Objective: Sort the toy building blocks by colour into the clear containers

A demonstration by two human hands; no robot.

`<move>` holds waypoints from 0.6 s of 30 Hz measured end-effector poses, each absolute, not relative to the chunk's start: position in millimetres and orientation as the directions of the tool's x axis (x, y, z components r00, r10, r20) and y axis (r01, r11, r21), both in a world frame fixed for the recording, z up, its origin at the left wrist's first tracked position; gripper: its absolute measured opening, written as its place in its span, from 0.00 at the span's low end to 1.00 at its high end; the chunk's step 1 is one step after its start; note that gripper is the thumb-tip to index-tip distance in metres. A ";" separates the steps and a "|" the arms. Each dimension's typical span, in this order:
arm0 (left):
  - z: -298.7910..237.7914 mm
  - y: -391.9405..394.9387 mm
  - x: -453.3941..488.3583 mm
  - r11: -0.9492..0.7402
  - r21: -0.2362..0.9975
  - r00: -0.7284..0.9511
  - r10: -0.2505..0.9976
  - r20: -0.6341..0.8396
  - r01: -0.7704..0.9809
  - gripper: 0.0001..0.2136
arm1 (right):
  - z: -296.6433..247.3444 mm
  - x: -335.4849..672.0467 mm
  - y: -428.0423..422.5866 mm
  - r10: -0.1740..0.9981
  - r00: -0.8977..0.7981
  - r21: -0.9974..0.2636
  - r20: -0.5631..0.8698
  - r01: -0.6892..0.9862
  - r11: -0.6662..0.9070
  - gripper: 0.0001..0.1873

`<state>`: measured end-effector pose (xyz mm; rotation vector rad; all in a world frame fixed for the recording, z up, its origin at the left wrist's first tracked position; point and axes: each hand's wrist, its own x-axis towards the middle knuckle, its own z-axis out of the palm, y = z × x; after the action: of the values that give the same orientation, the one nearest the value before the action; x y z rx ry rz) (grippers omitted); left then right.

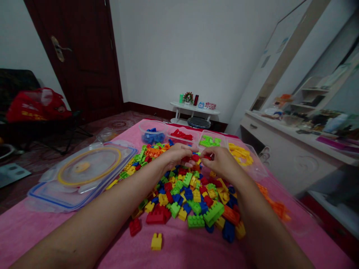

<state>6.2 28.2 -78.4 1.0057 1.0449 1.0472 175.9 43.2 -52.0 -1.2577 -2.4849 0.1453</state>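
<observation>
My left grip and right grip curl over interlocking bricks at twelve o'clock; holding, I can't tell. Likely light, stiff: pinch opposite sides.

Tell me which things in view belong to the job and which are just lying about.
Likely part of the job:
left hand and right hand, at the mixed block pile
blue-block tub; red-piece container; green-piece container; yellow-piece container; orange-piece container
stacked lids, probably the containers' own

Seemingly just lying about:
red bag; potted plant; patterned box
</observation>
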 end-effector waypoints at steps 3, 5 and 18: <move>-78.3 29.7 4.7 0.194 0.961 0.130 0.977 -0.171 -0.199 0.14 | -50.6 183.8 48.9 0.837 -0.500 -0.227 0.224 0.808 0.544 0.09; -78.8 30.9 3.9 0.192 0.957 0.120 0.978 -0.169 -0.218 0.13 | -52.0 187.1 52.0 0.854 -0.481 -0.229 0.196 0.825 0.517 0.09; -97.6 39.6 -1.9 -0.277 0.679 0.088 0.950 0.300 0.680 0.11 | -75.9 164.6 39.8 0.808 -0.585 -0.134 0.063 0.798 0.588 0.18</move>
<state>-1.9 39.6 -97.6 2.0073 1.6074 1.0147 164.6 39.8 -75.9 -1.3684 -2.6940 0.1383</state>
